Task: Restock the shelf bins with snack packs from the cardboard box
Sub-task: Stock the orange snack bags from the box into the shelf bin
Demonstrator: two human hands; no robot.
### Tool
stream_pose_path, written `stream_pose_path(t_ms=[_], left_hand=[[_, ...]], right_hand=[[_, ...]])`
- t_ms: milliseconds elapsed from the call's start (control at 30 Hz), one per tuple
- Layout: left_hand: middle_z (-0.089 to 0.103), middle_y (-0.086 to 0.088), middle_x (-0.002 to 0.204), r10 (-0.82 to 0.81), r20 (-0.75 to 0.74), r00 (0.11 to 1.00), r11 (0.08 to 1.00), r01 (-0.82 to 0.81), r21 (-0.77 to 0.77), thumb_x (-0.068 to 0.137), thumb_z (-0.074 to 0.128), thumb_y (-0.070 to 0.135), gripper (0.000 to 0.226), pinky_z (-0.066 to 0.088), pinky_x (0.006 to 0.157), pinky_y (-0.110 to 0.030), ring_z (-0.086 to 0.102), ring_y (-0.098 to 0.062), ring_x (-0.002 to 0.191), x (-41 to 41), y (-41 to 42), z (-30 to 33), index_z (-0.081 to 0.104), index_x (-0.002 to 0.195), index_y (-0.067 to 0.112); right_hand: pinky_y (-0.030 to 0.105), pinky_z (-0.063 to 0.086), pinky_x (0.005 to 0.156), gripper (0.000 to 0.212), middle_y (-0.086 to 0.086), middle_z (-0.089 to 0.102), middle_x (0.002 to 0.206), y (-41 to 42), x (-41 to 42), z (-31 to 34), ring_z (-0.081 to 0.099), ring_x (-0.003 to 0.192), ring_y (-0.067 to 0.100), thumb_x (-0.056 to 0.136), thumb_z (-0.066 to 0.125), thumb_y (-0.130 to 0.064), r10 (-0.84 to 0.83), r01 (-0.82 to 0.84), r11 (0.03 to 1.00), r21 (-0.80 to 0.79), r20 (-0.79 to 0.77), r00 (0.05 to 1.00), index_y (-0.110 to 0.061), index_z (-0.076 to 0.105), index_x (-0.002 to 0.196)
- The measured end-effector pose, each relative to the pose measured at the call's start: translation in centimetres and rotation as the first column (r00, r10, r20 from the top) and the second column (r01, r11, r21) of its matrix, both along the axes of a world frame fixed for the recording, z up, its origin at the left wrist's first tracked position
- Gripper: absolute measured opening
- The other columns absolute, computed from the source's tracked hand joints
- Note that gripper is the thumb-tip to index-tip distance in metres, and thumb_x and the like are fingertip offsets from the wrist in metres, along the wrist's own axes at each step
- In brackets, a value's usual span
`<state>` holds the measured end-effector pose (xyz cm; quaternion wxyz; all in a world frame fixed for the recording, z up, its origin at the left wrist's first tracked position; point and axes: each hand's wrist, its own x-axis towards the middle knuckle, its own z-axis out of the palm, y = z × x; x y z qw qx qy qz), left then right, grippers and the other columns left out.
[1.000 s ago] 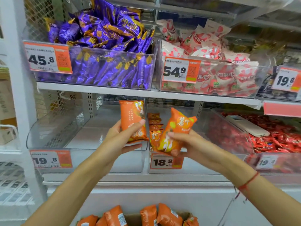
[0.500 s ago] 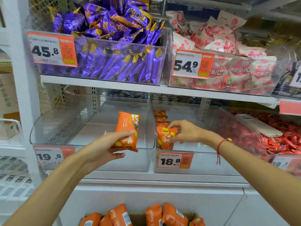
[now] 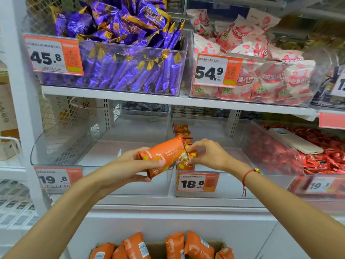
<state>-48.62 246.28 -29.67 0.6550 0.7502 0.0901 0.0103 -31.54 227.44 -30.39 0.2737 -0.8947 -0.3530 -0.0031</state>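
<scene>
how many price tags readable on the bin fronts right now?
5: 45.8 tag on the purple bin, 54.9 tag on the strawberry bin, 19.8 tag lower left, 18.8 tag lower middle, blurred 19.8 tag lower right. Another is cut off at the right edge.

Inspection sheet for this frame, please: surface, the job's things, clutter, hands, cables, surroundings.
Surface: white shelf carrying clear bins; the bin tagged 18.8 holds a row of orange packs along its left wall.
Job's things: orange snack pack held across the two lower bins; cardboard box below, with more orange packs in it.
Clutter: pale handheld device lying on the red candies.
Hands: left hand grips the pack; right hand pinches its right end.
Cables: nothing seen.
Surroundings: purple packs and strawberry-print packs in the bins above.
</scene>
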Motion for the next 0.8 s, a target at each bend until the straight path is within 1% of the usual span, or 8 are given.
stream_pose_path(t_ms=[100, 200, 267, 367, 500, 600, 700, 800], left_hand=[[0.067, -0.001, 0.104, 0.094, 0.164, 0.982, 0.965, -0.130, 0.228, 0.076, 0.078, 0.028, 0.043, 0.052, 0.059, -0.018, 0.063, -0.005, 0.074, 0.3, -0.7, 1.1, 0.058, 0.115, 0.026], [0.065, 0.011, 0.110, 0.077, 0.338, 0.938, 0.869, -0.229, 0.440, 0.072, 0.079, 0.035, 0.044, 0.055, 0.083, -0.031, 0.064, -0.002, 0.094, 1.6, -1.4, 2.1, 0.053, 0.107, 0.028], [0.062, 0.019, 0.116, -0.022, 0.352, 0.936, 0.691, -0.241, 0.682, 0.073, 0.076, 0.047, 0.046, 0.050, 0.091, -0.037, 0.061, -0.004, 0.106, 2.5, -2.2, 2.5, 0.049, 0.108, 0.035], [0.051, 0.023, 0.125, -0.166, 0.342, 0.925, 0.430, -0.244, 0.869, 0.080, 0.069, 0.049, 0.046, 0.044, 0.081, -0.032, 0.057, -0.009, 0.111, 4.1, -4.0, 3.1, 0.046, 0.120, 0.044], [0.043, 0.012, 0.129, -0.209, 0.191, 0.959, 0.259, -0.134, 0.957, 0.086, 0.065, 0.044, 0.055, 0.036, 0.075, -0.028, 0.052, -0.016, 0.113, 6.3, -5.5, 2.9, 0.043, 0.136, 0.041], [0.052, 0.013, 0.129, -0.151, 0.212, 0.966, 0.306, -0.159, 0.939, 0.080, 0.069, 0.048, 0.065, 0.044, 0.086, -0.031, 0.052, -0.015, 0.118, 6.6, -5.4, 1.8, 0.041, 0.138, 0.040], [0.046, 0.019, 0.137, -0.066, 0.428, 0.902, 0.462, -0.352, 0.814, 0.069, 0.077, 0.053, 0.082, 0.037, 0.097, -0.024, 0.043, -0.006, 0.126, 5.9, -4.5, -0.5, 0.038, 0.141, 0.037], [0.035, 0.025, 0.141, 0.047, 0.382, 0.923, 0.658, -0.316, 0.683, 0.058, 0.079, 0.064, 0.106, 0.037, 0.100, -0.023, 0.039, 0.005, 0.123, 5.0, -3.1, -3.2, 0.026, 0.146, 0.038]], right_hand=[[0.036, 0.051, 0.090, 0.027, -0.003, 0.060, 0.116, -0.9, -0.1, -0.3, 0.060, 0.097, 0.015, 0.077, 0.078, -0.030, 0.011, -0.011, 0.999, 0.051, -0.001, 1.000, -0.027, 0.068, 0.103], [0.032, 0.051, 0.088, 0.018, -0.003, 0.065, 0.116, -2.1, -0.2, -0.5, 0.062, 0.091, 0.013, 0.086, 0.070, -0.022, -0.038, 0.049, 0.980, 0.193, -0.063, 0.997, -0.024, 0.068, 0.104], [0.031, 0.052, 0.090, 0.016, -0.003, 0.068, 0.112, -2.9, -0.6, -0.1, 0.064, 0.095, 0.013, 0.091, 0.062, -0.015, -0.030, 0.078, 0.925, 0.373, -0.134, 0.991, -0.023, 0.068, 0.104], [0.016, 0.050, 0.085, 0.030, -0.002, 0.068, 0.110, -4.0, -1.9, 1.3, 0.063, 0.099, 0.006, 0.091, 0.057, -0.001, 0.191, -0.027, 0.831, 0.556, -0.240, 0.952, -0.022, 0.065, 0.110], [0.008, 0.046, 0.076, 0.035, -0.004, 0.065, 0.114, -4.3, -2.8, 1.8, 0.063, 0.097, 0.005, 0.090, 0.059, -0.007, 0.282, -0.154, 0.887, 0.435, -0.247, 0.927, -0.023, 0.059, 0.121], [0.017, 0.049, 0.080, 0.038, -0.006, 0.063, 0.115, -3.7, -2.5, 1.1, 0.063, 0.100, 0.008, 0.091, 0.061, -0.030, 0.192, -0.101, 0.935, 0.340, -0.245, 0.950, -0.027, 0.054, 0.128], [0.027, 0.053, 0.079, 0.041, -0.003, 0.068, 0.107, -3.0, -2.1, 0.4, 0.066, 0.091, 0.010, 0.086, 0.064, -0.043, 0.125, -0.034, 0.945, 0.326, -0.263, 0.957, -0.025, 0.059, 0.122], [0.026, 0.057, 0.071, 0.033, 0.001, 0.070, 0.098, -2.4, -1.9, 0.6, 0.068, 0.081, 0.012, 0.086, 0.065, -0.040, 0.115, -0.033, 0.957, 0.289, -0.273, 0.955, -0.021, 0.062, 0.114]])
